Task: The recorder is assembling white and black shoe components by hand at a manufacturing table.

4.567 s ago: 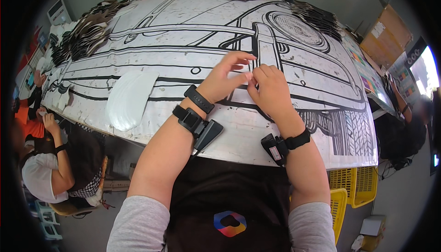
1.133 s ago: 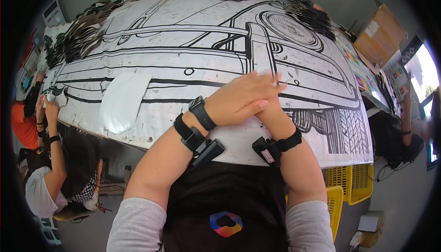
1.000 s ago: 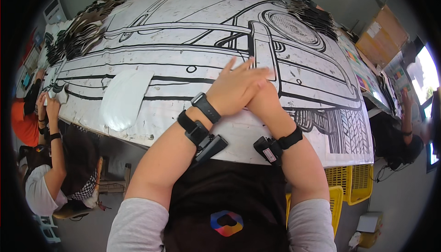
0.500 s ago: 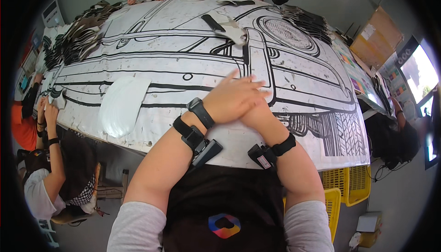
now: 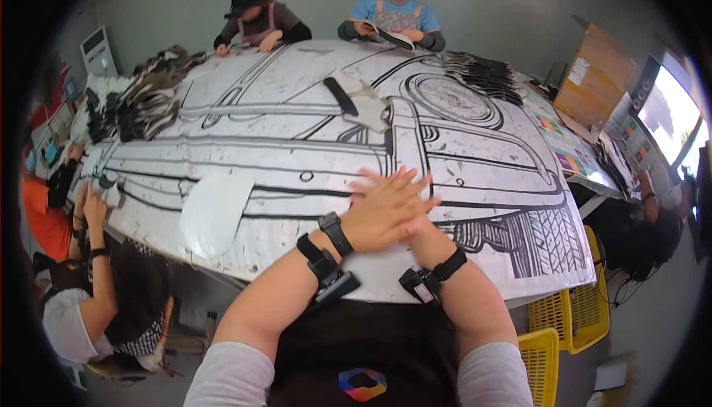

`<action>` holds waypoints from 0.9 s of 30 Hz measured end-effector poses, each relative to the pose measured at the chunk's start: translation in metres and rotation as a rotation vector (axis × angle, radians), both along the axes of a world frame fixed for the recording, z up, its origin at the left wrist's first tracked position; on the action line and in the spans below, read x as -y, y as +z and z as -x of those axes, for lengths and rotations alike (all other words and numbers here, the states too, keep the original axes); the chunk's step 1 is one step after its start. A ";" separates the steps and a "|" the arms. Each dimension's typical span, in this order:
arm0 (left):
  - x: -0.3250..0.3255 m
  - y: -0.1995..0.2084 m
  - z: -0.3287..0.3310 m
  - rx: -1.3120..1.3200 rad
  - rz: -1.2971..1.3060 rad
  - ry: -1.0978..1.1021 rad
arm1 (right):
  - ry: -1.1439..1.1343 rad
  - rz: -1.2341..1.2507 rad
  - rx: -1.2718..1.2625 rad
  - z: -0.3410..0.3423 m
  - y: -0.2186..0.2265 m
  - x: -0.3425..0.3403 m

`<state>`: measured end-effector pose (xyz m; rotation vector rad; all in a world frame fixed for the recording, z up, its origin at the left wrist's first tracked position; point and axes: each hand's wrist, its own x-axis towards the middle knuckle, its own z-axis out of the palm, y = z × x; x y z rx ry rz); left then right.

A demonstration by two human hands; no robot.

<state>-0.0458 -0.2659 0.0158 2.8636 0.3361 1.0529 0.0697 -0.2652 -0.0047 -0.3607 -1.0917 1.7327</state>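
Note:
My left hand (image 5: 382, 218) lies across the back of my right hand (image 5: 424, 235), over the near middle of the table. The left fingers are stretched out and a little apart, pointing to the right. Only part of the right hand shows; its fingertips come out spread beyond the left hand, the rest hidden beneath. I see nothing held in either hand. Nearest to them is the table's white cover (image 5: 326, 232), printed with a black line drawing of a vehicle. Left of my hands rests a smooth white curved sheet (image 5: 213, 215). Black straps with small devices circle both wrists.
Stacks of dark cut pieces stand at far left (image 5: 148, 99) and far right (image 5: 486, 77). A dark-and-light piece (image 5: 360, 101) lies mid-table. Co-workers sit across and at the left; one across holds a curved piece (image 5: 389, 34). Yellow crates (image 5: 586, 318) stand at lower right.
The view has tilted up, showing more of the co-workers across. The one in blue now holds a curved piece. My hands stay overlapped, fingers shifting slightly.

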 end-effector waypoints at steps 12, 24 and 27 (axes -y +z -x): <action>-0.161 -0.032 0.047 -0.149 0.507 0.699 | -0.436 -0.209 -0.268 -0.042 0.057 -0.004; -0.336 -0.072 0.089 -0.390 0.385 0.684 | -0.881 -0.043 0.430 -0.055 0.001 -0.047; -0.318 -0.079 0.040 -0.406 0.388 0.856 | -0.947 0.015 0.536 -0.070 -0.010 -0.050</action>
